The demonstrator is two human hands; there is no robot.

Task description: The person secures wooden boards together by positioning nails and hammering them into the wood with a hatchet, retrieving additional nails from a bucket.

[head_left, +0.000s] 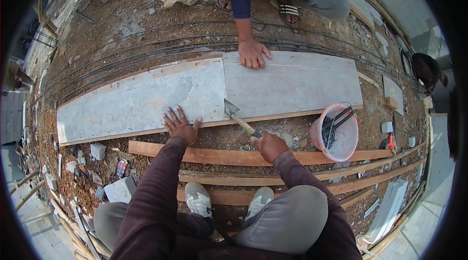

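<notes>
Two grey-white boards lie end to end before me, the left board point(146, 94) and the right board point(297, 82), meeting at a seam near the middle. My left hand point(181, 126) rests flat, fingers spread, on the near edge of the left board. In my right hand point(270, 147) is the wooden handle of a hammer point(242, 122); its metal head lies over the near end of the seam. Across from me, a crouching person's hand point(252, 54) presses on the far edge of the right board.
A pinkish bucket point(334, 133) with nails and dark-handled tools stands right of my right hand. Long timber strips point(219, 156) lie between the boards and my shoes. Thin steel bars point(180, 43) run behind the boards. Concrete chunks point(121, 189) and rubble litter the left.
</notes>
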